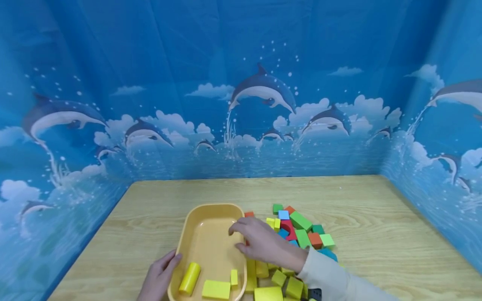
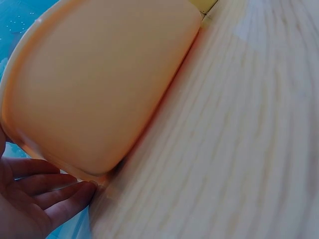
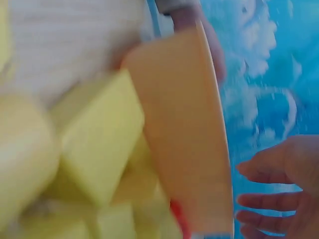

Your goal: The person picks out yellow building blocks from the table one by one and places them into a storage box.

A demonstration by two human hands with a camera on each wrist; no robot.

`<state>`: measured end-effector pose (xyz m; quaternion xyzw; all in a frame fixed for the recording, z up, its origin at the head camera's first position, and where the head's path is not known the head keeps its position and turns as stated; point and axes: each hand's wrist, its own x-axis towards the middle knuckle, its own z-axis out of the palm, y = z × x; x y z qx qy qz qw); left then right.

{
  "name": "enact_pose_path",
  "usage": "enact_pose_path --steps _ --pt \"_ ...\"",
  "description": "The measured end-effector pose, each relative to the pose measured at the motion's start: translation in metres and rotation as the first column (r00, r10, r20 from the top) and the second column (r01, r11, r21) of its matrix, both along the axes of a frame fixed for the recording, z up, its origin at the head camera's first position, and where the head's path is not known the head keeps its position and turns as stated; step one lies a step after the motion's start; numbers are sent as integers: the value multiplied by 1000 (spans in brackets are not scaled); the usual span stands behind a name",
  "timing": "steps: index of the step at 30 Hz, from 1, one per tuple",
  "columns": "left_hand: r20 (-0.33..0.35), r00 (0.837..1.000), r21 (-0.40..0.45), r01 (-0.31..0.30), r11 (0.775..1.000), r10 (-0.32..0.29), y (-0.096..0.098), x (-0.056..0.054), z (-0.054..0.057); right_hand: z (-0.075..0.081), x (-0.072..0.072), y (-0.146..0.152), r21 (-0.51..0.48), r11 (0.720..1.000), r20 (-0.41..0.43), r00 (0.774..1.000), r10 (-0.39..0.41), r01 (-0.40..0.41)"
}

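A tan plastic tray [image 1: 211, 206] lies lengthwise in front of the person. My left hand [image 1: 158, 276] holds its left rim, thumb on the edge and fingers against the outer wall; in the left wrist view those fingers [image 2: 65, 196] press near its corner. Inside, toward the near end, are a yellow cylinder [image 1: 190, 279], a yellow rectangular block [image 1: 216, 289] and a smaller yellow block [image 1: 234, 277]. Over the tray's right rim hovers my right hand [image 1: 263, 242], thumb and fingers apart with nothing between them. The right wrist view shows that hand [image 3: 279, 184] beside the tray wall [image 3: 184, 114].
Yellow blocks [image 1: 268, 294] crowd the tray's right side. Farther back lies a mixed pile with green blocks [image 1: 300, 221], a red arch-shaped block [image 1: 289, 229], orange blocks [image 1: 315, 240] and blue ones. A dolphin-print curtain [image 1: 241, 159] borders the wooden table [image 1: 369, 217].
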<state>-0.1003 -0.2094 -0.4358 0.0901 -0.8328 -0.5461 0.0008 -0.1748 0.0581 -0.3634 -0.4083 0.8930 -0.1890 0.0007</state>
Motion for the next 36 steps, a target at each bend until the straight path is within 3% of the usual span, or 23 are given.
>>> enact_pose_path --steps 3,8,13,19,25,31,36 --pt "-2 1000 -11 0 1000 0 0 1 0 -4 -12 20 6 995 26 994 -102 102" --pt "-6 1000 -13 1 1000 -1 0 1 1 -12 -31 48 119 960 76 961 -265 255" --pt "-7 1000 5 0 1000 0 0 0 1 -24 -40 61 141 934 81 936 -343 330" --pt "-7 1000 11 -5 1000 5 -1 0 -1 -30 -44 64 115 928 18 933 -358 354" --pt "9 1000 32 -10 999 10 -1 0 0 -26 -45 61 89 931 -8 935 -355 354" --pt "3 1000 28 -11 1000 11 -1 1 1 1 -37 46 36 943 -31 944 -330 331" --pt "-15 1000 -9 -8 1000 8 -1 0 0 24 -21 21 -11 972 -26 972 -234 234"
